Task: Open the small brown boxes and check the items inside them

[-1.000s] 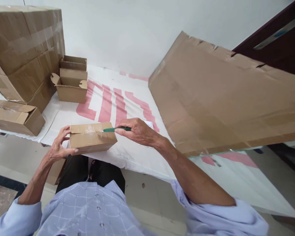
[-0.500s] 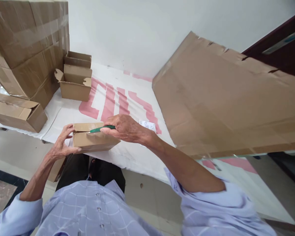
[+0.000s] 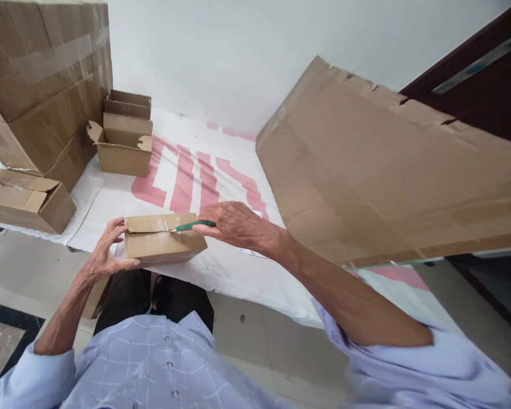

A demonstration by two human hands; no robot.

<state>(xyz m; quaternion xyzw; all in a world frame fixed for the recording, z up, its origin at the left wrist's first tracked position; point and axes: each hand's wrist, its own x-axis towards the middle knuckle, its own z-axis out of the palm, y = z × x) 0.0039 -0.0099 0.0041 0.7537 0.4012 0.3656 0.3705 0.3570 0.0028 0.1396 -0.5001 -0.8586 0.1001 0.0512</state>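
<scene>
A small brown cardboard box (image 3: 164,247) rests at the table's front edge, just before my body. My left hand (image 3: 108,250) grips its left end, fingers on the far side and thumb on the near side. In my right hand (image 3: 225,224) is a green-handled craft knife (image 3: 193,225), held slantwise over the box top. Its tip lies at the seam between the top flaps, about two thirds of the way to the right. Left of the tip the seam shows as a dark gap.
Large taped cartons (image 3: 46,85) are stacked at the left. Two open small boxes (image 3: 124,158) stand beside them, and a longer box (image 3: 28,199) lies nearer. A big cardboard sheet (image 3: 387,170) leans at the right. Red-marked white cloth (image 3: 225,278) covers the table.
My right hand has drawn the craft knife rightward along the box's top seam. My left hand keeps its hold on the left end. The view has shifted slightly.
</scene>
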